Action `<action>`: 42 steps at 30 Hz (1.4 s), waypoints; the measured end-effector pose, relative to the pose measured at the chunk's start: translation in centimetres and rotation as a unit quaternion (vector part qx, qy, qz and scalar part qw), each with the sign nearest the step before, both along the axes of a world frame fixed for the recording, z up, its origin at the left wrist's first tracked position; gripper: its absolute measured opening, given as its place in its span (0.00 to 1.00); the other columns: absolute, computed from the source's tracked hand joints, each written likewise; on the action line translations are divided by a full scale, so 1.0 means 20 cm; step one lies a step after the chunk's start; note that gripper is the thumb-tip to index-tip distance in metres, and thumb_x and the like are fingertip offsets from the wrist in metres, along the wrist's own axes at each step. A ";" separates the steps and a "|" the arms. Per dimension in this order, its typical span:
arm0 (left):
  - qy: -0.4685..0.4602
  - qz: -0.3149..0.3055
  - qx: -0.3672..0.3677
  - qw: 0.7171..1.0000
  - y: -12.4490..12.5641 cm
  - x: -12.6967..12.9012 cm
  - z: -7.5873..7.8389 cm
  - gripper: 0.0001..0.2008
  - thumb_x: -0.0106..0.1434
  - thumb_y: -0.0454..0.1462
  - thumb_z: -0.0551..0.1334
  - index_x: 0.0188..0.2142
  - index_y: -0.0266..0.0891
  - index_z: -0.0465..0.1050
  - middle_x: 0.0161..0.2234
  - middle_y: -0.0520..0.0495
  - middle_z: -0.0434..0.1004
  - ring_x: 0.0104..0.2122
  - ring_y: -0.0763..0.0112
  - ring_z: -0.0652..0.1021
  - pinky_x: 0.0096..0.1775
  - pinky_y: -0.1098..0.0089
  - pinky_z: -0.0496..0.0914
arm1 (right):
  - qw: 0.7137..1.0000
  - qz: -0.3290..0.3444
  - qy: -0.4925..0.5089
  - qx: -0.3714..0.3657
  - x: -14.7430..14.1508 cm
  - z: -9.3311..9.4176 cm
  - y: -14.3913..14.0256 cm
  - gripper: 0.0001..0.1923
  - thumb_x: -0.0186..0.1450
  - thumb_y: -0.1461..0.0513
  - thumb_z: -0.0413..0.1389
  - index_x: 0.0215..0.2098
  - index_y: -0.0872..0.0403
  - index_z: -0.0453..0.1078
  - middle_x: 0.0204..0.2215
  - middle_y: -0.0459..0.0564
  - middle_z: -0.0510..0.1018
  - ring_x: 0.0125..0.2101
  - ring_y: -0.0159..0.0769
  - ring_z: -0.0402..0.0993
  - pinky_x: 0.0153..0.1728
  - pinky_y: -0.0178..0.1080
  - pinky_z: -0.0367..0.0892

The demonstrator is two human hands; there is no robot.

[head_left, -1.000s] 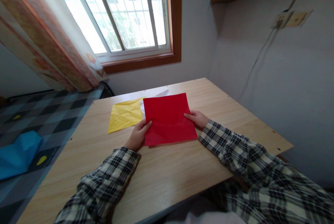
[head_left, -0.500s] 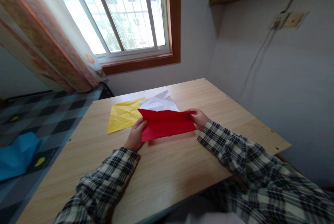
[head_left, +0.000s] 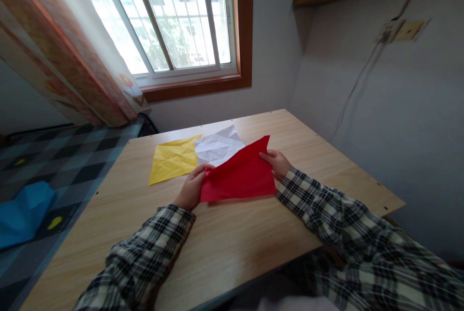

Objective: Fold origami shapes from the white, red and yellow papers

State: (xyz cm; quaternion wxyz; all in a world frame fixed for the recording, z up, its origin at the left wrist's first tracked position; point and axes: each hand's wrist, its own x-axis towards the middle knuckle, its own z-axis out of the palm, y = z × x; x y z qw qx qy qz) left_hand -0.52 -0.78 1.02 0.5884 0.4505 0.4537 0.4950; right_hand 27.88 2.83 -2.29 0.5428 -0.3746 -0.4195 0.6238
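A sheet of red paper [head_left: 241,176] lies on the wooden table [head_left: 232,238], folded over so that it shows a slanted upper edge. My left hand [head_left: 192,190] pinches its left corner. My right hand [head_left: 277,163] holds its right edge near the raised top corner. Behind it lie a creased white paper [head_left: 217,147] and a creased yellow paper [head_left: 174,159], flat on the table and partly overlapping.
A window [head_left: 170,16] with a curtain [head_left: 61,55] is at the back left. A grey wall [head_left: 380,103] runs close along the table's right side. On the chequered surface to the left rests a blue object [head_left: 21,212].
The flat red sheet was lifted and folded over. Its far left part came down toward me, uncovering the white paper, and it now shows a diagonal edge.
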 end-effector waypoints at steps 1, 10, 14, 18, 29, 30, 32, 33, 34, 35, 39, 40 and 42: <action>-0.008 -0.006 0.000 1.000 0.00 0.00 0.00 0.14 0.54 0.41 0.71 0.39 0.38 0.79 0.34 0.49 0.82 0.30 0.67 0.79 0.32 0.71 0.74 | 1.000 -0.013 0.001 0.000 0.00 0.00 0.00 0.22 0.51 0.49 0.71 0.36 0.54 0.79 0.35 0.51 0.85 0.35 0.40 0.81 0.41 0.42 0.76; -0.010 -0.050 0.044 0.998 0.00 0.03 -0.03 0.23 0.58 0.45 0.71 0.50 0.37 0.76 0.48 0.40 0.82 0.46 0.56 0.81 0.46 0.62 0.77 | 0.999 -0.034 0.029 0.001 0.01 0.01 0.01 0.21 0.51 0.49 0.71 0.37 0.52 0.78 0.35 0.50 0.86 0.36 0.44 0.82 0.42 0.46 0.78; 0.078 -0.050 0.086 0.992 0.02 0.02 -0.06 0.22 0.61 0.49 0.68 0.47 0.35 0.77 0.45 0.40 0.82 0.45 0.57 0.80 0.45 0.62 0.76 | 0.999 -0.034 0.032 -0.019 0.02 0.01 0.03 0.19 0.54 0.50 0.70 0.37 0.53 0.78 0.35 0.51 0.86 0.36 0.45 0.83 0.41 0.45 0.78; 0.165 -0.032 0.124 0.978 0.02 0.00 -0.06 0.20 0.63 0.51 0.65 0.43 0.38 0.77 0.40 0.46 0.83 0.39 0.61 0.80 0.40 0.66 0.74 | 0.996 -0.072 0.023 -0.049 0.04 0.00 0.05 0.14 0.58 0.52 0.67 0.36 0.52 0.77 0.34 0.50 0.86 0.35 0.43 0.83 0.42 0.45 0.78; 0.099 0.031 0.079 0.991 0.03 -0.02 -0.02 0.29 0.64 0.60 0.56 0.38 0.35 0.76 0.23 0.49 0.76 0.20 0.70 0.73 0.24 0.71 0.67 | 0.995 -0.094 0.032 -0.020 0.02 0.00 0.05 0.14 0.58 0.53 0.67 0.36 0.53 0.77 0.35 0.51 0.86 0.38 0.43 0.83 0.48 0.46 0.77; 0.088 0.020 0.070 0.993 0.02 -0.01 -0.02 0.29 0.63 0.60 0.59 0.40 0.35 0.77 0.25 0.48 0.78 0.22 0.69 0.75 0.25 0.70 0.69 | 0.996 -0.077 0.038 -0.004 0.00 -0.01 0.04 0.16 0.56 0.52 0.68 0.36 0.53 0.77 0.35 0.51 0.85 0.37 0.43 0.82 0.46 0.46 0.77; 0.101 0.012 0.086 0.991 0.01 0.01 -0.02 0.25 0.58 0.55 0.67 0.42 0.36 0.77 0.31 0.46 0.81 0.28 0.64 0.79 0.30 0.68 0.73 | 0.998 -0.051 0.042 0.015 -0.02 -0.01 0.01 0.20 0.55 0.49 0.69 0.37 0.54 0.77 0.34 0.50 0.85 0.34 0.41 0.82 0.42 0.44 0.78; 0.108 0.015 0.104 0.989 0.01 0.02 -0.03 0.25 0.55 0.53 0.70 0.42 0.36 0.78 0.33 0.45 0.82 0.32 0.62 0.80 0.33 0.66 0.74 | 0.998 -0.043 0.040 0.021 -0.03 -0.02 0.01 0.21 0.55 0.48 0.69 0.37 0.54 0.77 0.33 0.50 0.85 0.32 0.40 0.81 0.40 0.43 0.78; 0.111 0.019 0.118 0.987 0.01 0.03 -0.03 0.24 0.54 0.51 0.71 0.43 0.36 0.78 0.34 0.44 0.82 0.35 0.60 0.80 0.36 0.64 0.75 | 0.998 -0.040 0.034 0.026 -0.04 -0.02 0.00 0.21 0.55 0.47 0.68 0.37 0.54 0.77 0.32 0.50 0.84 0.31 0.39 0.80 0.38 0.42 0.77; 0.110 0.025 0.129 0.985 0.01 0.03 -0.04 0.23 0.55 0.50 0.70 0.44 0.37 0.78 0.36 0.43 0.82 0.36 0.58 0.80 0.37 0.63 0.76 | 0.998 -0.043 0.026 0.029 -0.04 -0.02 0.00 0.21 0.56 0.47 0.67 0.37 0.54 0.77 0.30 0.49 0.84 0.28 0.37 0.79 0.34 0.40 0.77; 0.126 0.116 0.164 0.972 0.11 -0.09 -0.05 0.19 0.59 0.47 0.67 0.45 0.37 0.75 0.39 0.45 0.80 0.36 0.63 0.79 0.38 0.65 0.75 | 0.997 -0.075 -0.021 0.018 -0.02 -0.02 0.01 0.21 0.61 0.46 0.62 0.39 0.55 0.76 0.22 0.45 0.79 0.18 0.28 0.70 0.19 0.31 0.66; 0.135 0.168 0.174 0.961 0.15 -0.15 -0.05 0.18 0.60 0.46 0.65 0.46 0.38 0.73 0.38 0.47 0.79 0.34 0.65 0.78 0.37 0.67 0.74 | 0.996 -0.081 -0.030 0.008 -0.01 -0.02 0.02 0.20 0.62 0.47 0.62 0.40 0.55 0.75 0.22 0.44 0.78 0.17 0.26 0.68 0.18 0.29 0.65; 0.175 0.283 0.181 0.926 0.23 -0.29 -0.04 0.15 0.64 0.41 0.61 0.48 0.38 0.71 0.38 0.48 0.77 0.34 0.68 0.76 0.38 0.69 0.73 | 0.996 -0.086 -0.038 -0.009 -0.01 -0.01 0.02 0.19 0.64 0.49 0.60 0.41 0.56 0.75 0.22 0.45 0.78 0.17 0.26 0.68 0.18 0.28 0.65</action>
